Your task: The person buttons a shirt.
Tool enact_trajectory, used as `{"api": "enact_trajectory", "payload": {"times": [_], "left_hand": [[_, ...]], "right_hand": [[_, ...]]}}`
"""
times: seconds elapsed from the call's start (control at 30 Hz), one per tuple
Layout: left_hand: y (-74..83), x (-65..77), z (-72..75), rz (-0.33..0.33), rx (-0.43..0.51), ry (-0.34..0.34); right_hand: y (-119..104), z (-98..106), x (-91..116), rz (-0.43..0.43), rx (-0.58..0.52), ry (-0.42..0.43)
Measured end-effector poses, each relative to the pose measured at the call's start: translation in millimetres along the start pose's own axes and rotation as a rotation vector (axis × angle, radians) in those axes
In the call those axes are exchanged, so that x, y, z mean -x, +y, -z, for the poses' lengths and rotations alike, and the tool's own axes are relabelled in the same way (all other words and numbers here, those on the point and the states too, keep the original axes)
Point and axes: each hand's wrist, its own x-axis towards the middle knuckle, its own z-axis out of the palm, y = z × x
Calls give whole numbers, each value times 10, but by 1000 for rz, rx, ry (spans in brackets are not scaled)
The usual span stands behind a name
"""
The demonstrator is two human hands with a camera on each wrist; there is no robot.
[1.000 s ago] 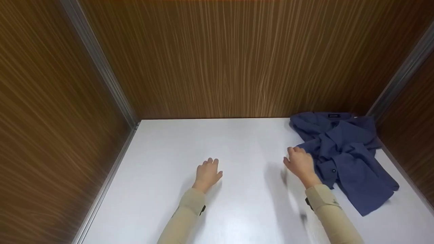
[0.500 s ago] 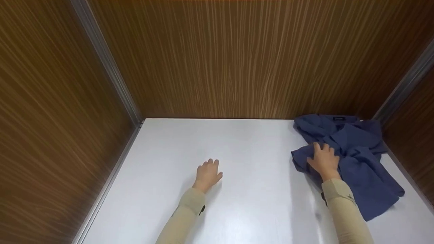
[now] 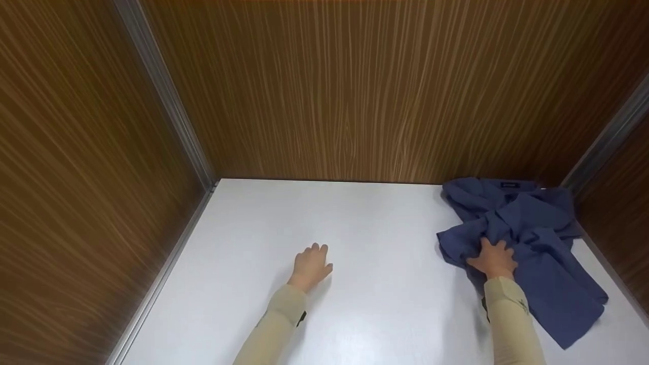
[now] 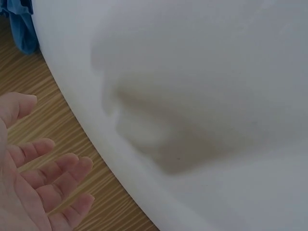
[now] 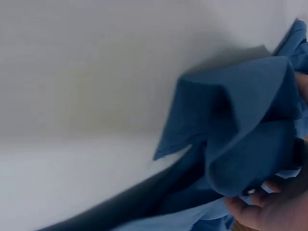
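A crumpled navy shirt [image 3: 537, 218] lies at the back right of the white table, a dark label [image 3: 509, 185] showing at its far edge. My right hand [image 3: 493, 258] is on its near left part and grips a fold. In the right wrist view the bunched shirt [image 5: 250, 134] rises between thumb and fingers [image 5: 255, 207], with a small button beside the fingertips. Well to the left, my left hand [image 3: 310, 266] hovers over the table with nothing in it. Its fingers [image 4: 57, 187] are loosely spread in the left wrist view.
The white table [image 3: 324, 218] ends against a brown wood-grain back panel [image 3: 329, 91]. Similar panels close off the left [image 3: 91, 177] and right sides, with grey metal strips [image 3: 167, 96] along the corners. The shirt reaches close to the right panel.
My right hand has moved right onto the shirt, then drawn slightly nearer while taking hold of a fold. My left hand stays almost where it was. The head view has shifted slightly.
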Motion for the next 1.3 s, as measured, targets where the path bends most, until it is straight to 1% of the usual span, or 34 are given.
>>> {"api": "enact_trajectory", "payload": {"times": [0.1,0.2,0.33,0.47,0.6,0.67,0.77,0.87,1.07,1.3], "left_hand": [[10,-9,-5,1,0,3],[18,-11,-16,1,7,-4],[26,-22,-28,-1,27,-4],[22,-35,-34,-8,38,13],[0,-28,-53,-6,37,15],[-8,-12,-61,-5,46,8],[-10,7,-63,-6,65,2],[0,0,-43,-11,78,10],[26,-22,-31,-15,86,27],[64,-11,-13,-14,101,10]], "right_hand": [[39,-12,32,18,-11,14],[63,-38,45,59,-18,69],[94,-84,48,124,-33,185],[113,-124,27,153,-72,314],[94,-188,16,169,-126,407],[64,-235,18,200,-142,443],[-23,-300,25,262,-140,463],[-159,-338,28,331,-125,453],[-520,-419,62,470,-73,418],[-1005,-602,245,655,9,370]]}}
